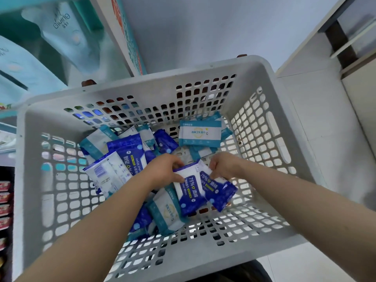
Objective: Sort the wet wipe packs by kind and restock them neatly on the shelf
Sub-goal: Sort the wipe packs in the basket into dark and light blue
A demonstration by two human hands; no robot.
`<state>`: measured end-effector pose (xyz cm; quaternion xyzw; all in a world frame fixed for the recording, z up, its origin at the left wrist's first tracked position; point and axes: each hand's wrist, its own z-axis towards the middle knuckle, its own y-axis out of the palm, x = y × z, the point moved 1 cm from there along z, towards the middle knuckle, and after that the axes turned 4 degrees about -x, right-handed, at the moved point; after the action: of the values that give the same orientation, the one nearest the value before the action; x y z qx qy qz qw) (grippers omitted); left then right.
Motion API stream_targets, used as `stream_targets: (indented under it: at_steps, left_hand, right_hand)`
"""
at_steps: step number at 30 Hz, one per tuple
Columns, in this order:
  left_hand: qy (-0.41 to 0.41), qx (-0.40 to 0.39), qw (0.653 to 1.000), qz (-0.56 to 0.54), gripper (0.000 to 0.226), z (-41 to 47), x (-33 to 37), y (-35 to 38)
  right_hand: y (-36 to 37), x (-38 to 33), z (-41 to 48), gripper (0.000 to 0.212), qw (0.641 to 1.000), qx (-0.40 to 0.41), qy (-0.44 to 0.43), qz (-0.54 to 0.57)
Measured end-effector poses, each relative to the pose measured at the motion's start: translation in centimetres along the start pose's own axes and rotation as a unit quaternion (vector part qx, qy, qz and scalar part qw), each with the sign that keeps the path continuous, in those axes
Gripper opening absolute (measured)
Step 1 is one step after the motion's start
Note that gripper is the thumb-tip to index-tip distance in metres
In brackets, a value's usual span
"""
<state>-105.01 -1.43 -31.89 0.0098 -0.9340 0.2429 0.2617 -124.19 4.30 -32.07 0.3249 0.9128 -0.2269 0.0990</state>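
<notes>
Crowding basket [264,82] — teal packs [200,133], blue packs [130,151] jumbled together.

Fingertips of the left hand [165,169] and right hand [223,165] vanish behind the blue wipe packs [191,192] they pinch. Teal packs [168,214] at 6 o'clock lie half buried. Red goods [4,197] at 9 o'clock are blurred and cropped; the basket [223,263] loses its near corner at 7 o'clock

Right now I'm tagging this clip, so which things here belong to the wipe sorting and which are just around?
Job: left hand, right hand, the blue alcohol packs they grip, teal packs, white basket.
Just around: pale blue bags upper left, red goods at the left edge, white cabinet.
</notes>
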Motion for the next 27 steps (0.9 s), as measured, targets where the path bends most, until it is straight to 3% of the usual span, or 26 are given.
stream_targets:
  at_steps: [3,6,10,13,18,22,25,27]
  left_hand:
    - [0.018,0.0,0.999,-0.05,0.036,0.7,1.2,0.4]
    - [0.027,-0.048,0.993,-0.102,0.03,2.1,2.2,2.3]
    - [0.04,-0.101,0.993,-0.039,0.028,3.9,2.8,4.7]
    - [0.042,-0.136,0.99,0.007,0.034,4.4,2.5,5.4]
    - [0.014,-0.065,0.997,-0.04,0.043,3.3,2.5,3.5]
    - [-0.012,-0.053,0.993,0.102,0.062,1.2,1.7,1.5]
    - [-0.008,-0.084,0.979,0.187,0.049,0.2,1.1,2.1]
    - [0.014,-0.061,0.981,0.183,0.036,-0.1,1.0,2.1]
  right_hand:
    - [-2.1,1.4,-1.4,0.025,0.998,0.057,0.021,-0.013]
    - [-2.4,2.5,-2.1,0.026,0.993,0.064,0.033,-0.097]
    - [-1.4,3.3,-1.7,0.04,0.982,-0.003,0.048,-0.181]
    - [-1.1,3.9,-0.9,0.046,0.977,-0.009,0.061,-0.203]
    - [-1.8,2.8,-0.8,0.043,0.993,0.085,-0.005,-0.085]
    - [-0.8,1.1,-1.2,0.026,0.996,0.045,-0.073,0.033]
    - [0.2,0.2,-0.9,0.025,0.996,0.027,-0.077,0.032]
    - [0.2,0.2,-0.7,0.026,0.996,0.029,-0.074,0.05]
